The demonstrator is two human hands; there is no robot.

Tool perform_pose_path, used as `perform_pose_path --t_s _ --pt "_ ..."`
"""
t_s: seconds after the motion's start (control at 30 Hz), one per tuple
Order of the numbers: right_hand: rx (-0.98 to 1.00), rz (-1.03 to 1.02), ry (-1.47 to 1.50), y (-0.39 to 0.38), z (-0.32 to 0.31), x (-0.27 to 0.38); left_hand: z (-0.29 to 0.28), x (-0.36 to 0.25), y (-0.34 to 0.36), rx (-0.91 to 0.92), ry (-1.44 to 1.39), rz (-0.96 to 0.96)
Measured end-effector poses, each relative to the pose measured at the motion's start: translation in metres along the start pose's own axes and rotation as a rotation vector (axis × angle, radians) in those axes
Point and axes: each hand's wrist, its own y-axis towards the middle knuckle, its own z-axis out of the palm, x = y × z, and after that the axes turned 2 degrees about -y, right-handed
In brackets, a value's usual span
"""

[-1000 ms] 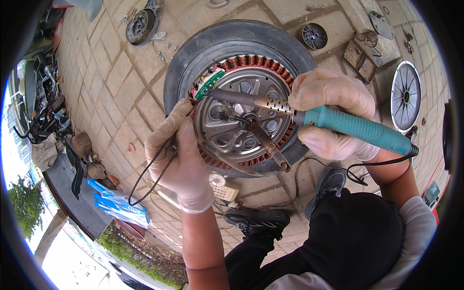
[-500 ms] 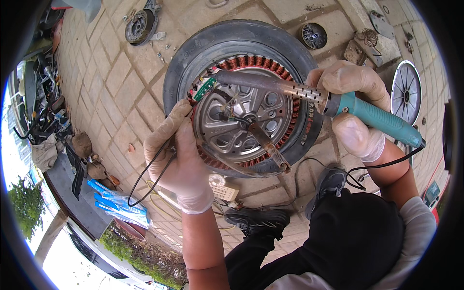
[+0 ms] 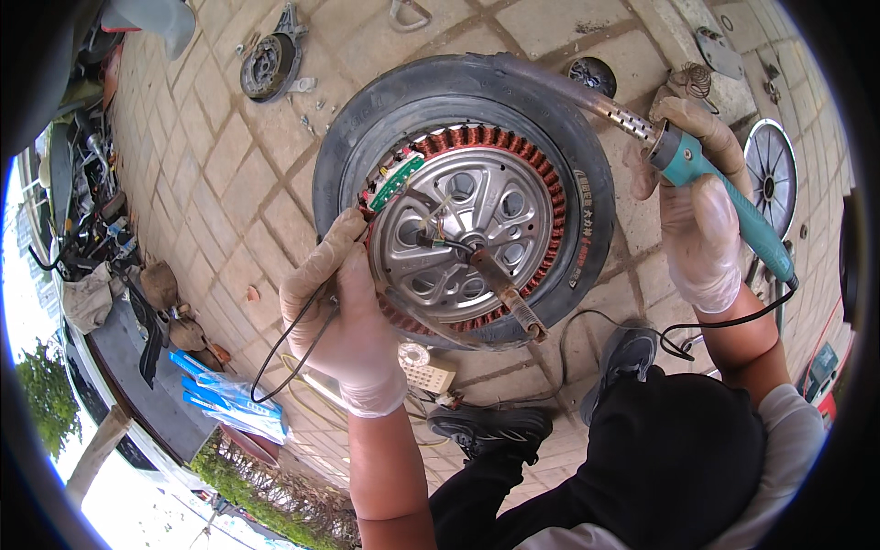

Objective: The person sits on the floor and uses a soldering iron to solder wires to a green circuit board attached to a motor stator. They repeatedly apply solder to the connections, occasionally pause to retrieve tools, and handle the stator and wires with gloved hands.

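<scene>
My right hand (image 3: 704, 229), in a pale glove with tan fingertips, grips the teal handle of a large soldering iron (image 3: 680, 158). Its perforated metal barrel and dark tip point up and left over the far side of a black tyre (image 3: 600, 229). Inside the tyre lies a stator (image 3: 495, 197) with copper windings and a silver spoked centre. A small green circuit board (image 3: 401, 181) sits at the windings' upper left. My left hand (image 3: 344, 312), also gloved, pinches beside the board's lower end. A thin black cable (image 3: 275, 362) loops from its closed fingers, whose exact grip is partly hidden.
A rusty shaft bracket (image 3: 504, 291) sticks out from the stator. Metal drums (image 3: 266, 71) and a spoked cover (image 3: 770, 174) lie around on the paving. A beige box (image 3: 426, 374) and the iron's cord run near my shoes (image 3: 490, 424). Blue-and-white packets (image 3: 229, 399) lie left.
My right hand has lifted the soldering iron away from the circuit board, its tip swinging up and right. The left hand stays by the board. The whole scene sits slightly lower.
</scene>
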Motion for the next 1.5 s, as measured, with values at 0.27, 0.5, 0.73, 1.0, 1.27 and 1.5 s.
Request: perform_pose_path --t_s 0.27,0.5,0.73,1.0,1.27,1.5 --pt "-0.011 0.026 -0.042 -0.002 -0.006 0.0 0.0 -0.003 -0.001 0.006 -0.001 -0.039" --pt "-0.026 0.074 -0.037 -0.01 -0.014 0.004 -0.001 -0.002 -0.001 0.015 -0.016 -0.029" --pt "-0.001 -0.106 -0.057 -0.017 -0.026 0.001 -0.001 -0.001 0.0 0.007 -0.052 -0.02" --pt "0.068 -0.155 -0.149 -0.028 -0.031 -0.008 -0.002 0.0 -0.001 0.004 0.066 -0.004" --pt "-0.053 -0.108 -0.36 -0.054 -0.042 -0.008 -0.008 0.008 0.001 0.011 0.065 0.011" --pt "-0.103 -0.285 -0.766 -0.07 -0.061 -0.005 -0.008 0.009 0.003 0.024 0.044 0.011"
